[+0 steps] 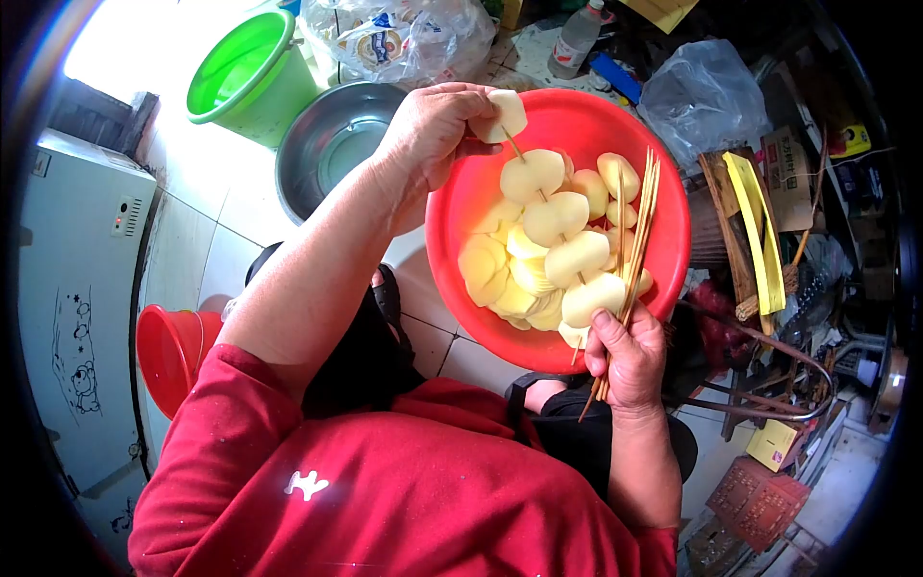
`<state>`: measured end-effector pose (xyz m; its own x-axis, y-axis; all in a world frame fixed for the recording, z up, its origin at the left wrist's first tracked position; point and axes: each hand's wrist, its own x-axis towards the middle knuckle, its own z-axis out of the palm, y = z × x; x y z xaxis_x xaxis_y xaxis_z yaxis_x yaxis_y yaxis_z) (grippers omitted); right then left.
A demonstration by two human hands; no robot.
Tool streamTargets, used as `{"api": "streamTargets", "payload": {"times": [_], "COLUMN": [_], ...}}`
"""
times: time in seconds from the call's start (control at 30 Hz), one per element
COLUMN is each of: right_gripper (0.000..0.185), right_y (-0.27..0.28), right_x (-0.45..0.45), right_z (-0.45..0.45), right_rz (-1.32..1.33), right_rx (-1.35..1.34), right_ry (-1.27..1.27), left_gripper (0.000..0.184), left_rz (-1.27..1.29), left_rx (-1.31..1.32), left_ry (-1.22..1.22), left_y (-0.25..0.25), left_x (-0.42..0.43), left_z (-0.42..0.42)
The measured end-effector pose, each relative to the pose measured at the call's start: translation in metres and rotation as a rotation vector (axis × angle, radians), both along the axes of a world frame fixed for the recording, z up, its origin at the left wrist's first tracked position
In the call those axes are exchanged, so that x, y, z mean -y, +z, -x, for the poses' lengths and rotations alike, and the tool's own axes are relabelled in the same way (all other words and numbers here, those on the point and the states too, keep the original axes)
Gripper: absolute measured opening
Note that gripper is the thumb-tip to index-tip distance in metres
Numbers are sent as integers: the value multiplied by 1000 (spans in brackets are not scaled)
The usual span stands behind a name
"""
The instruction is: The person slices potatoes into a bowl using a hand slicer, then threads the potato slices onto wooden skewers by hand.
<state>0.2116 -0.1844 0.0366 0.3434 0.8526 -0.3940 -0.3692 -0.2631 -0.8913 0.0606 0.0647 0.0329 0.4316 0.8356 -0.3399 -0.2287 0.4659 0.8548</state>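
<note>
Several pale yellow slices, which look like potato, are threaded on a thin wooden skewer (pixel 517 146) that runs diagonally over a red basin (pixel 663 207). At its upper end my left hand (pixel 437 125) pinches a slice (pixel 507 115). My right hand (pixel 630 361) grips a bundle of bare skewers (pixel 646 212), with its thumb against the lowest threaded slice (pixel 593 299). Beneath the threaded slices, a heap of loose slices (pixel 486 264) lies in the basin.
A metal basin (pixel 293 173) and green bucket (pixel 274 91) stand at the upper left, a red bucket (pixel 165 356) at the lower left. Plastic bags (pixel 702 96), a bottle (pixel 574 40) and a metal-framed seat (pixel 817 399) are beyond the basin and to the right.
</note>
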Motion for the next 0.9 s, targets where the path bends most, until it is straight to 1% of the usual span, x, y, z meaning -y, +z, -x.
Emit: {"api": "streamTargets", "payload": {"times": [0.1, 0.17, 0.5, 0.57, 0.6, 0.67, 0.7, 0.77, 0.8, 0.83, 0.9], "right_gripper": [10, 10, 10, 10, 10, 11, 12, 13, 14, 14, 14], "right_y": [0, -1, -2, -3, -4, -5, -6, -6, -6, -6, -6], "right_x": [0, 0, 1, 2, 1, 1, 1, 1, 1, 0, 1], "right_z": [1, 1, 1, 1, 1, 1, 0, 0, 0, 0, 0], "right_rz": [-1, 1, 0, 5, 10, 16, 25, 34, 36, 38, 27], "right_rx": [19, 37, 89, 100, 109, 118, 125, 132, 133, 133, 141], "right_ry": [-2, -6, 5, 7, 1, -6, 3, 14, 17, 20, 28], "left_gripper": [21, 20, 21, 21, 21, 21, 21, 21, 23, 23, 25], "left_rz": [-59, -150, -169, -327, -327, -504, -503, -397, -283, -283, -40], "left_rx": [-8, -43, -70, -238, -238, -285, -285, -244, -173, -174, -21], "left_ry": [29, 48, 68, -24, -25, -69, -71, -46, -23, -23, 18], "left_y": [0, -2, 4, 7, 5, 0, 0, 3, -4, -2, 4], "left_x": [4, 7, 11, 14, 16, 24, 25, 28, 21, 21, 20], "left_z": [-2, -3, -4, -3, -4, -7, -7, -7, -8, -8, -8]}}
